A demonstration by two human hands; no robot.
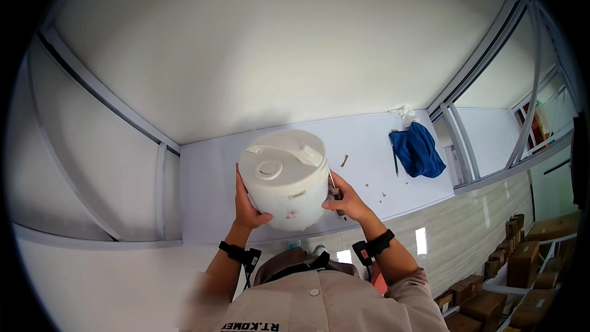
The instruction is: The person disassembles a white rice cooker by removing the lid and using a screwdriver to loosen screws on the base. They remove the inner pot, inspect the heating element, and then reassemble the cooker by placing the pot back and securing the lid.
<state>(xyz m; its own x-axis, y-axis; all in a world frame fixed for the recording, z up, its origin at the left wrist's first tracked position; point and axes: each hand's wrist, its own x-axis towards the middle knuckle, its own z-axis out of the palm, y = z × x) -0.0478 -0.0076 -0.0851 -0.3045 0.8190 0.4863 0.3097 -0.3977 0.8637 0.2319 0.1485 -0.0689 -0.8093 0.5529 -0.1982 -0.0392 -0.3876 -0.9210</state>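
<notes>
Left hand (247, 211) of mine is curved along one side of the white cooker (279, 200), thumb pressed on its front; my right hand (351, 201) is curled round a slim tool (337, 194) with its thumb against the other side. Between them the cooker is over the desk (209, 178), near its front edge; I can't tell whether the base touches down. The lid (289, 154) is down and the shell in view looks whole, so I judge nothing has come off there. Base and back are hidden, so what is done or left on those I can't say. Small bits (384, 195) lie on the desk, too tiny to identify, short of the blue cloth (421, 154).
</notes>
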